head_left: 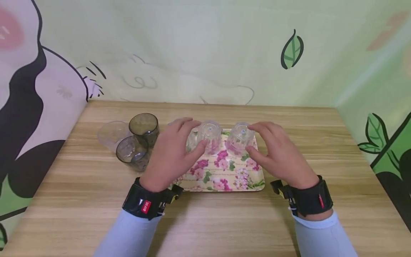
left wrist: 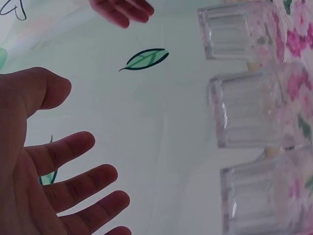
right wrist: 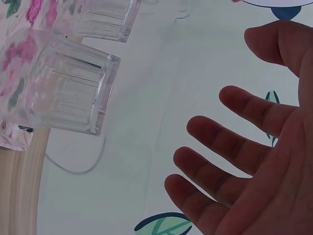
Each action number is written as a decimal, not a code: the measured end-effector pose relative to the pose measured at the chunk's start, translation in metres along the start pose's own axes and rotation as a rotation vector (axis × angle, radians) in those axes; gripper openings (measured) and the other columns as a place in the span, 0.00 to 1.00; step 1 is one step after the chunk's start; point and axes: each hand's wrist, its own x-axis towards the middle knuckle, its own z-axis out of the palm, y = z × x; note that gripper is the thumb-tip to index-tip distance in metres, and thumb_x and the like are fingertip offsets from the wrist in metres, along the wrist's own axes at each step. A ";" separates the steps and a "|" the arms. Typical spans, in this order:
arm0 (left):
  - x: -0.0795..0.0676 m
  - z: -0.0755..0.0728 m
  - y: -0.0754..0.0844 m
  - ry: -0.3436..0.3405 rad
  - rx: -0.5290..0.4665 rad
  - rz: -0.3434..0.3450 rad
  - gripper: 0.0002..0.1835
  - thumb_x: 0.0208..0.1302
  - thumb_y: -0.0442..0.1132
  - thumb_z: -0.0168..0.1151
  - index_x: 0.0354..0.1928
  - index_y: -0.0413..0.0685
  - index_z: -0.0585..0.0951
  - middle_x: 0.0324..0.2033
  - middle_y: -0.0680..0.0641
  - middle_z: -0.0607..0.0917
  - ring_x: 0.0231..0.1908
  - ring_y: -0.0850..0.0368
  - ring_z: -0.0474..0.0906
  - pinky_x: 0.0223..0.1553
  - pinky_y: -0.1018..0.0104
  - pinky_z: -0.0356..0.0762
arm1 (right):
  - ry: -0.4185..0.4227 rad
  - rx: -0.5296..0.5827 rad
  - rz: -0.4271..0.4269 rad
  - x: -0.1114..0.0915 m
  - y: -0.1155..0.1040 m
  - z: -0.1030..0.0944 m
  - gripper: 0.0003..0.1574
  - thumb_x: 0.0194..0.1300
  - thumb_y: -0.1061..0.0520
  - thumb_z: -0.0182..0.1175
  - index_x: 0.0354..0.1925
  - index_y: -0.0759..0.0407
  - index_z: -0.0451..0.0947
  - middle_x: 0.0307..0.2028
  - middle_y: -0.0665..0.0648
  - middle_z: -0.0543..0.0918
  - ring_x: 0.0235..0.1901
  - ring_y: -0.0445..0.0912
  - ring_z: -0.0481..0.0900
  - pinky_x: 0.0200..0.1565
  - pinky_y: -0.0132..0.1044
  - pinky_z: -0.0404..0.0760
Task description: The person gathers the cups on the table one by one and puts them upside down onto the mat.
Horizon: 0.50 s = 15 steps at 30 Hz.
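Three clear ribbed glasses stand upside down in a row on a floral tray (head_left: 231,182). My left hand (head_left: 171,153) hovers over the tray's left side, fingers spread and relaxed, holding nothing. It is nearest the middle glass (head_left: 209,137) and partly hides the left glass (head_left: 191,141) in the head view. Beside the right glass (head_left: 239,139) hovers my right hand (head_left: 280,153), thumb and fingers apart and nothing in its grasp. Both wrist views show a gap between the hands and the glasses, including the nearest glass (right wrist: 73,93) in the right wrist view.
Left of the tray, a dark smoked tumbler (head_left: 144,125) and another smoked tumbler (head_left: 136,160) stand upright on the wooden table (head_left: 231,228). A clear glass bowl or cup (head_left: 107,134) is beside them. A printed backdrop (head_left: 205,53) rises behind the table.
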 end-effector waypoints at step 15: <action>-0.023 -0.026 -0.054 -0.043 0.174 -0.206 0.31 0.66 0.53 0.61 0.62 0.36 0.76 0.60 0.28 0.80 0.61 0.30 0.73 0.61 0.29 0.74 | 0.006 -0.002 -0.014 0.001 0.002 0.002 0.32 0.65 0.51 0.65 0.64 0.61 0.71 0.61 0.68 0.78 0.63 0.61 0.71 0.64 0.65 0.75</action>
